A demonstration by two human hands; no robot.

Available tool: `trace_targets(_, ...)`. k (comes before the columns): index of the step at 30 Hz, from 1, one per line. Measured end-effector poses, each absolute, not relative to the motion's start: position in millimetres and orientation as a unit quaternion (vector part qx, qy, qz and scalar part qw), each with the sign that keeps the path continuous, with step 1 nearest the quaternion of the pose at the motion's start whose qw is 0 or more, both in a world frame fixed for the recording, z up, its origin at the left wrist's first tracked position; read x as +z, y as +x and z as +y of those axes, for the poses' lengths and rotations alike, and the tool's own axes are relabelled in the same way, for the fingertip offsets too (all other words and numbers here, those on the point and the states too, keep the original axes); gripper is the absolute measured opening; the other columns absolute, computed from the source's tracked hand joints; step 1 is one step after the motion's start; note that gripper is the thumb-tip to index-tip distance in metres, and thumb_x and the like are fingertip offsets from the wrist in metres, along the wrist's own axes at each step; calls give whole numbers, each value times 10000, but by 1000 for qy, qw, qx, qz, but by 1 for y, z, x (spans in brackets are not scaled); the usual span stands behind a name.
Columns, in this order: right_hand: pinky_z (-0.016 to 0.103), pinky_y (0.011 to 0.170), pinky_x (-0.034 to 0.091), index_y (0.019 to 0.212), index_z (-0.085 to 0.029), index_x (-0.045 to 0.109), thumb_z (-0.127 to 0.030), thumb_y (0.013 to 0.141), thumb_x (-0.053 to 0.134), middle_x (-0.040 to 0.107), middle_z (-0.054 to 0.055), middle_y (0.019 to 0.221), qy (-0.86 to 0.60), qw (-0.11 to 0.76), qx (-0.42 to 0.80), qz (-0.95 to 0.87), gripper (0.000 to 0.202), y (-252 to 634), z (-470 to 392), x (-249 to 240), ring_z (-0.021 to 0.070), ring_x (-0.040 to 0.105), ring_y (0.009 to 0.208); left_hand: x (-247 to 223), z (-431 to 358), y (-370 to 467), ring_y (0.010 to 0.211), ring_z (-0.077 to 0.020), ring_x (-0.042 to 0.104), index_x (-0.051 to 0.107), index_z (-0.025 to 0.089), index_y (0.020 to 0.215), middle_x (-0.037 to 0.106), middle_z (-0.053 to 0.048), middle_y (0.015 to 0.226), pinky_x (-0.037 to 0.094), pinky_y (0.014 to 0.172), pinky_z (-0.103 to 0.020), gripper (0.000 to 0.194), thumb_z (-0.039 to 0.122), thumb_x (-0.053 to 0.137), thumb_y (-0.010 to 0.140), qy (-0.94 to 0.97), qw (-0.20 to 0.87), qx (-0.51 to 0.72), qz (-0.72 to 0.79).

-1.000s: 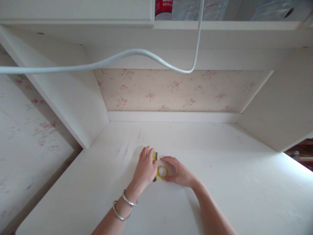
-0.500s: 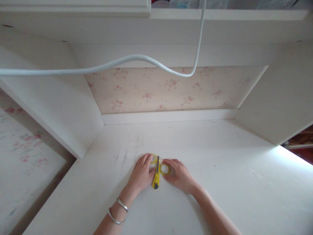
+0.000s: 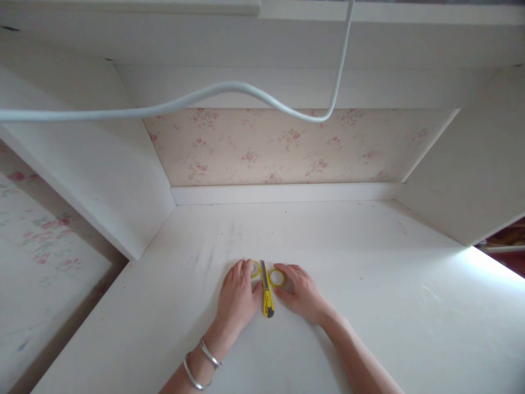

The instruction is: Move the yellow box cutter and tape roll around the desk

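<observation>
A yellow and black utility knife (image 3: 268, 298) lies on the white tabletop between my hands, its grey blade end pointing away from me. On its left is a small yellowish tape roll (image 3: 258, 267), partly covered by the fingers of my left hand (image 3: 237, 295), which are closed on it. The thumb of that hand rests close beside the knife. A second tape roll (image 3: 283, 278) sits to the right of the knife. My right hand (image 3: 302, 293) grips it at its right side between thumb and fingers. Both rolls lie flat, close to the blade end.
The white tabletop (image 3: 328, 235) runs back to a low ledge and flowered wallpaper (image 3: 250, 158). White panels (image 3: 463, 164) stand at both sides. A white cable (image 3: 229, 87) hangs across the upper view, below a cupboard (image 3: 164, 33).
The knife has turned: its handle end has swung to the right, and its blade end now leans left. Both hands still hold the tape rolls. The camera view has tipped slightly downward.
</observation>
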State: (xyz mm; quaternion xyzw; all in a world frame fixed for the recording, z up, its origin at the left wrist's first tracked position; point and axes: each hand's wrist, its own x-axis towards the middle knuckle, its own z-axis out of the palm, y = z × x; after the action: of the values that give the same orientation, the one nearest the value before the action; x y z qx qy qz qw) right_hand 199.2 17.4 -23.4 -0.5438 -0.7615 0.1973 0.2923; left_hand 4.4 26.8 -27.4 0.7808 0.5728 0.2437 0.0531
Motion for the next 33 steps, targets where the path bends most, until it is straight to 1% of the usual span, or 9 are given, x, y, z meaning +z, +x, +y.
trace_targets(7, 368, 991, 383, 1249, -207, 499, -186, 700, 601, 567, 69, 1243, -532, 298, 198, -768, 559, 202, 19, -30, 215, 499, 1140, -29, 35, 0, 1064, -243, 557, 474, 179, 1203, 605, -95, 1111, 444, 939, -417, 387, 266, 563, 837, 772, 53, 283, 566)
trace_targets(12, 377, 982, 397, 1239, -197, 494, -137, 671, 579, 581, 75, 1203, -518, 321, 200, -767, 578, 204, 20, -32, 219, 499, 1123, -20, 28, 8, 1087, -237, 548, 441, 194, 1238, 592, -95, 1141, 449, 946, -407, 451, 300, 589, 825, 770, 124, 354, 517)
trace_targets(16, 383, 1001, 389, 1271, -210, 448, -33, 581, 494, 565, 67, 1224, -495, 331, 243, -766, 714, 209, 21, -35, 211, 488, 1152, -18, 24, 20, 1095, -224, 544, 428, 214, 1263, 603, -77, 1140, 449, 958, -389, 514, 284, 625, 793, 781, 194, 353, 478)
trace_targets(19, 394, 1006, 391, 1267, -221, 442, -3, 537, 430, 530, 65, 1276, -505, 342, 275, -743, 762, 214, 23, -38, 207, 471, 1189, -21, 25, 28, 1118, -240, 527, 419, 215, 1285, 601, -80, 1160, 426, 983, -421, 557, 267, 639, 776, 799, 202, 330, 460)
trace_targets(22, 395, 982, 414, 1250, -225, 453, 0, 555, 416, 545, 66, 1258, -523, 351, 292, -720, 732, 216, 25, -39, 200, 506, 1153, -23, 28, 32, 1139, -255, 510, 419, 212, 1293, 593, -89, 1185, 407, 996, -454, 568, 267, 640, 772, 810, 192, 312, 458)
trace_targets(25, 406, 998, 397, 1270, -225, 439, -18, 589, 468, 537, 70, 1270, -509, 351, 293, -730, 713, 217, 23, -37, 211, 499, 1165, -19, 27, 32, 1152, -264, 494, 421, 218, 1296, 591, -84, 1187, 387, 1011, -474, 581, 264, 645, 761, 816, 193, 305, 451)
trace_targets(28, 417, 1000, 389, 1295, -218, 425, -101, 653, 580, 520, 88, 1290, -496, 340, 277, -750, 670, 214, 21, -33, 236, 471, 1194, -12, 25, 24, 1162, -248, 485, 424, 213, 1288, 561, -84, 1220, 380, 1026, -448, 562, 247, 631, 766, 809, 210, 326, 442)
trace_targets(30, 422, 991, 393, 1291, -218, 439, -196, 678, 652, 533, 96, 1273, -505, 328, 253, -757, 650, 210, 19, -32, 251, 475, 1183, -10, 24, 15, 1146, -223, 501, 439, 208, 1259, 555, -82, 1215, 402, 1008, -414, 486, 211, 581, 794, 787, 219, 352, 457)
trace_targets(33, 409, 974, 403, 1274, -228, 470, -298, 685, 696, 564, 86, 1232, -527, 306, 223, -761, 635, 205, 18, -31, 249, 499, 1145, -11, 26, 3, 1053, -195, 555, 484, 202, 1176, 596, -68, 1114, 442, 948, -386, 352, 165, 506, 827, 749, 213, 377, 501)
